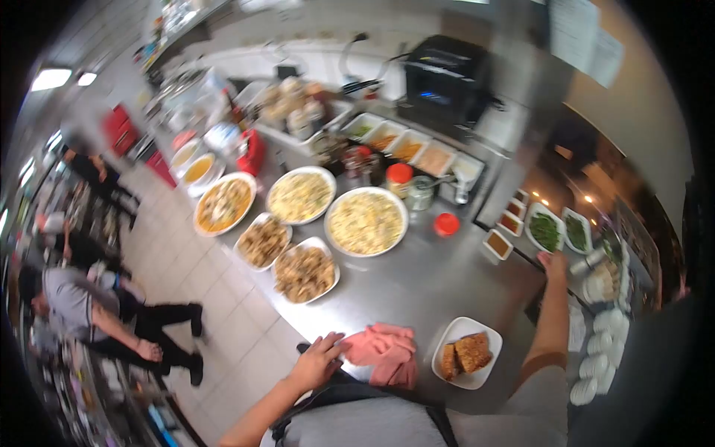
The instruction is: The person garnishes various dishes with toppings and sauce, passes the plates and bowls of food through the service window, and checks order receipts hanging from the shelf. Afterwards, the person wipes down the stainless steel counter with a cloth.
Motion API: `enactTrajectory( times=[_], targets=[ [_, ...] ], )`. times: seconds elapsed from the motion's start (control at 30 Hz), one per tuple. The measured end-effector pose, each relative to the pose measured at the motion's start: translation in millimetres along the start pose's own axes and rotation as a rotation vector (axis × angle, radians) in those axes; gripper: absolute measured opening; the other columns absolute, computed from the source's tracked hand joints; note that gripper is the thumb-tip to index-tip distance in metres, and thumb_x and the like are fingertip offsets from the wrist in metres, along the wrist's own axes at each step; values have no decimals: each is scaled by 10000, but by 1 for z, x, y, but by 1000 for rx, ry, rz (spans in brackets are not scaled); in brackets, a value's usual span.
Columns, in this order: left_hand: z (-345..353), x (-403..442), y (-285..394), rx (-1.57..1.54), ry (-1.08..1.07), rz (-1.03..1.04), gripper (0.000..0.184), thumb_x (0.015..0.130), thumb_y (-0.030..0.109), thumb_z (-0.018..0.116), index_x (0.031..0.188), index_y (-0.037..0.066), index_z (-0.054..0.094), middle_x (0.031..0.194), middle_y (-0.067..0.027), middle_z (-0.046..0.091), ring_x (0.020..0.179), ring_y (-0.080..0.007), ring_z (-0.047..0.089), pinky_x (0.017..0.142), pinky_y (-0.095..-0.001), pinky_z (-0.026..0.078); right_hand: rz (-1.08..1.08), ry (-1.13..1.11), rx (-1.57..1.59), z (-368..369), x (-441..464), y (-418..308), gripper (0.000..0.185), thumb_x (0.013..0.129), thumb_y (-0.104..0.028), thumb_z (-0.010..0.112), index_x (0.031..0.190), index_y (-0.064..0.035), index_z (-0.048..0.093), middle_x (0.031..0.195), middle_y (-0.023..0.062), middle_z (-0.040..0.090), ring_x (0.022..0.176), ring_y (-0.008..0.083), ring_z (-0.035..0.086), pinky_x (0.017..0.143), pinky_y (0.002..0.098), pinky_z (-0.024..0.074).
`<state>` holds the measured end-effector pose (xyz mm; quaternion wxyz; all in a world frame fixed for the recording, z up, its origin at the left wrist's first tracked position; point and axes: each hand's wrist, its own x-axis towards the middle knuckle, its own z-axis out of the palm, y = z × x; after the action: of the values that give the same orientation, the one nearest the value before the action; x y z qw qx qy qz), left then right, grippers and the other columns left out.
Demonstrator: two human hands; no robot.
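My left hand (319, 361) is open at the front edge of the steel counter, fingers stretched out beside a crumpled pink cloth (383, 354). On the right, my right hand (553, 263) grips the near rim of a white dish of chopped greens (545, 229); its fingertips are partly hidden. A second dish of greens (576, 230) stands just beyond. Between my arms, a square white bowl (469, 381) holds two browned, crusted pieces of food (472, 352). Small sauce dishes (497, 244) sit left of the greens.
Plates of shredded pale food (366, 222) and bowls of browned pieces (305, 273) line the counter's left. Behind are a red-lidded jar (399, 179), a loose red lid (446, 224), topping trays (435, 159) and a black machine (445, 78). A person (89, 305) stands across the aisle.
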<state>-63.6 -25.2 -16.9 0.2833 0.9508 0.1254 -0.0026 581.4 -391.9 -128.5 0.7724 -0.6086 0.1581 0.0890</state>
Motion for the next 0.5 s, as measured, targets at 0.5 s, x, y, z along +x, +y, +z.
enactTrajectory(
  times=[0.5],
  targets=[
    [4,-3,-10,8,11,29,544,770,72,682,1285,153,530,1379,-117,457,1277,-336,452,1087,-479,358,-89,-798,-910,-6,-307,-11,344,1005,-309,446,1098,-35,632,721,26,599,561,100,569,518,246,493]
  ],
)
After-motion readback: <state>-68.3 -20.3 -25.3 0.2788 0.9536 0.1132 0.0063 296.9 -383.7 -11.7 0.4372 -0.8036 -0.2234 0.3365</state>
